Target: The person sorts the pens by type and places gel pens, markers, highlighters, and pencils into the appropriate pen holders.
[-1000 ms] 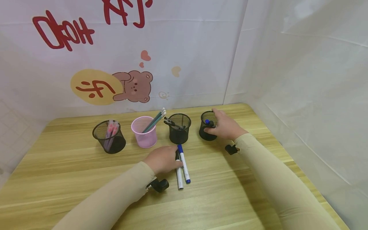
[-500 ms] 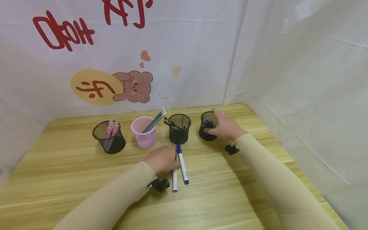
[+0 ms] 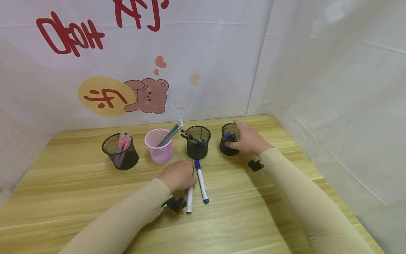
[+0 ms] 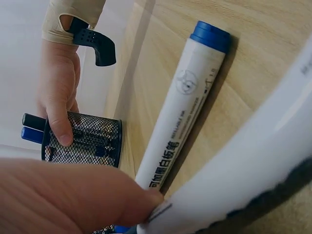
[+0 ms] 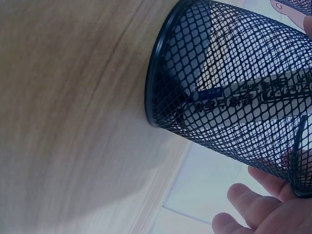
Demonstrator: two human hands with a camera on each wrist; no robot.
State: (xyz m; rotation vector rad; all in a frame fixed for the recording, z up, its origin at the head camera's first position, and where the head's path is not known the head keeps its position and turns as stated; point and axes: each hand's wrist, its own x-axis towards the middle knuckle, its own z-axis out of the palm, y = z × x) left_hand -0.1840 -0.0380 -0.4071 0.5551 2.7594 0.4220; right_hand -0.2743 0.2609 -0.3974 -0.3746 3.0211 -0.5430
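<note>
In the head view my left hand (image 3: 178,175) pinches a white whiteboard marker (image 3: 189,201); most of its dark cap end is hidden by the fingers. The left wrist view shows the thumb pressed on this marker (image 4: 253,161) close to the camera. Just right of it a blue-capped whiteboard marker (image 3: 202,183) lies on the table. My right hand (image 3: 250,139) holds the rim and side of a black mesh pen cup (image 3: 226,146) at the far right. Two markers, one blue-ended and one dark-ended, stand inside that cup.
Three more cups stand in the row: a black mesh cup (image 3: 197,150) with black pens, a pink cup (image 3: 161,155) with pencils, and a tilted-looking black mesh cup (image 3: 130,160) with pink-and-clear pens. Behind the wooden table (image 3: 95,201) hangs a printed white sheet (image 3: 215,63).
The pinched marker has shifted left and turned slightly, away from the blue-capped one, which also moved a little left. My right hand and its cup stay in place.
</note>
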